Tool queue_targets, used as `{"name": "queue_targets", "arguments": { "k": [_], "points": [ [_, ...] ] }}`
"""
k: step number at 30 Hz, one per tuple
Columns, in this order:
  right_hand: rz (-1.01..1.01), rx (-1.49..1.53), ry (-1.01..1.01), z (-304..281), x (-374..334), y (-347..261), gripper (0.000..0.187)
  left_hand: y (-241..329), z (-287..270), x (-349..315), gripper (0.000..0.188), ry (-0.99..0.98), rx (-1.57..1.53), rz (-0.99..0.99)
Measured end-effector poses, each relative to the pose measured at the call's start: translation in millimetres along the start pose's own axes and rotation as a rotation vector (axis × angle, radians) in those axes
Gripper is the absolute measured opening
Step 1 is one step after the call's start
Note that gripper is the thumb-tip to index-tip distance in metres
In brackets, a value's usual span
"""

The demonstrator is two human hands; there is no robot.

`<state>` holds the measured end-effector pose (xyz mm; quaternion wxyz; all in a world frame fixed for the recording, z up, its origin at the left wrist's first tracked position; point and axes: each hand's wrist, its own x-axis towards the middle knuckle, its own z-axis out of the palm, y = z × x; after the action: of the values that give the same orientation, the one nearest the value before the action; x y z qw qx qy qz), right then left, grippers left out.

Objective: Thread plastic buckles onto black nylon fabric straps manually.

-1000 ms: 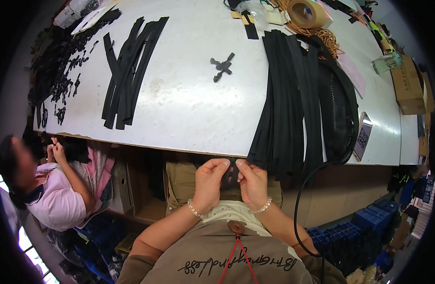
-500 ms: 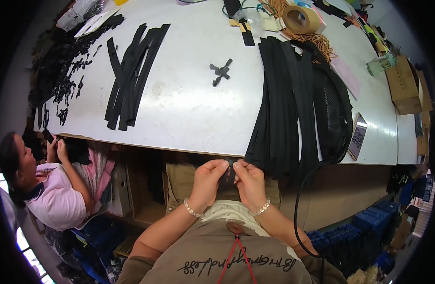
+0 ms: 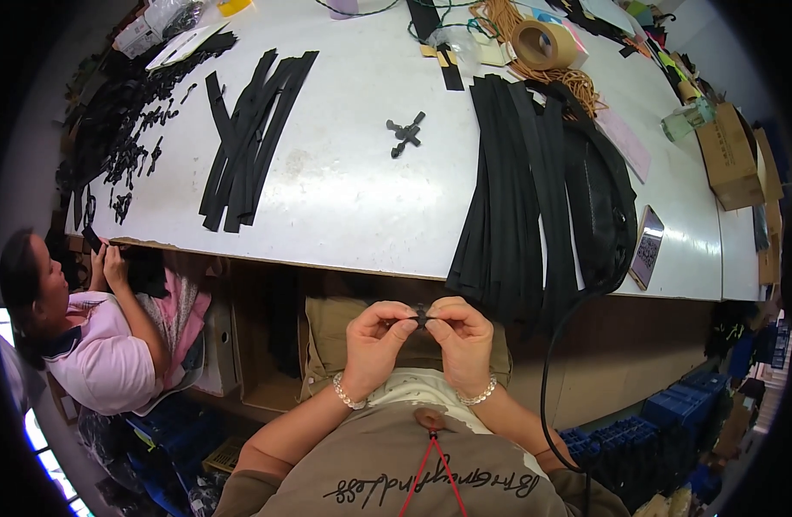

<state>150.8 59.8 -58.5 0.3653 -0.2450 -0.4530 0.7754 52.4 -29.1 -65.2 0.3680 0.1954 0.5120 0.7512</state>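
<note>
In front of my body, just below the table's edge, my left hand (image 3: 379,341) and my right hand (image 3: 461,342) are close together. Both are closed, thumbs and forefingers pinching a small black piece (image 3: 420,318) between them. Its exact kind is too small to tell, and the fingers cover part of it. Beyond them, a cluster of small black parts (image 3: 405,135) rests on the white table (image 3: 353,198). A thick bundle of long black strips (image 3: 504,189) hangs over the table edge near my right hand.
More black strips (image 3: 251,146) and scattered small black pulls (image 3: 142,159) lie to the left. A black bag (image 3: 598,198), a phone (image 3: 647,247), a tape roll (image 3: 542,45) and a cardboard box (image 3: 729,159) occupy the right. A co-worker (image 3: 107,345) sits at left; a black cable (image 3: 547,379) hangs at right.
My hands have come slightly down toward me, and the fingers now pinch the black piece from both sides. The dark length that hung between them no longer shows. The view has shifted slightly.
</note>
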Motion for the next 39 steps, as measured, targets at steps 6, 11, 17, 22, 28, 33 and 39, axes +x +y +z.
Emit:
{"name": "queue_targets", "arguments": {
  "k": [6, 11, 17, 22, 28, 33, 39],
  "points": [
    [-0.064, -0.044, -0.008, -0.2, 2.9, -0.4, 0.015, -2.8, 0.8, 4.6, 0.011, -0.047, 0.002, 0.063],
    [0.196, -0.012, 0.116, 1.7, 5.3, -0.9, 0.009, -0.7, 0.0, 7.3, 0.009, 0.036, -0.005, -0.155],
    [0.628, 0.233, 0.283, -10.0, 23.6, 20.5, 0.010, -19.3, -1.8, 25.7, 0.009, 0.163, -0.324, -0.590],
    [0.602, 0.233, 0.336, -7.5, 30.8, 24.1, 0.008, -22.2, 1.4, 32.4, 0.008, 0.218, -0.349, -0.581],
    [0.576, 0.256, 0.316, -6.3, 31.9, 24.5, 0.007, -25.5, -2.7, 38.1, 0.009, 0.170, -0.346, -0.601],
    [0.622, 0.311, 0.129, -8.5, 25.1, 9.5, 0.008, 14.5, -7.3, 36.6, 0.015, -0.020, -0.209, -0.641],
    [0.434, 0.118, -0.072, 4.2, 18.9, -25.7, 0.008, 64.4, 3.4, 31.7, 0.017, -0.201, 0.074, -0.383]
  ]
}}
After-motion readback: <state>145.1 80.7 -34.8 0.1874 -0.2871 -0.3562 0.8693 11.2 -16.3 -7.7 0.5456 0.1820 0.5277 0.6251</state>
